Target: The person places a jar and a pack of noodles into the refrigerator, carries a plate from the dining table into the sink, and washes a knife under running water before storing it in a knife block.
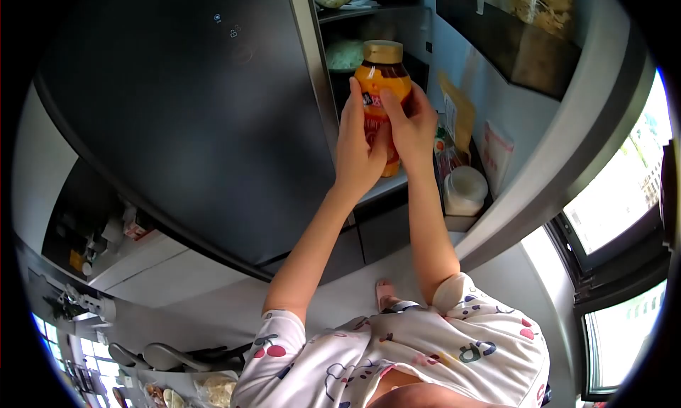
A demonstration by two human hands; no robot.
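An orange squeeze bottle [384,73] with a gold cap and a red and dark label stands upright between my hands, in front of the open refrigerator. My left hand [360,149] wraps its left side, thumb across the lower front. On the other side my right hand [411,128] grips the bottle, its thumb lying over the label. Both hands are closed on it, and they hide much of the label and the lower part.
A dark refrigerator door [191,124] is shut on the left. The opened door on the right has a bin [511,43] with bagged food, and lower down a white-lidded jar [465,188] and a tan pouch [457,114]. Wrapped green produce [345,55] sits on an inner shelf.
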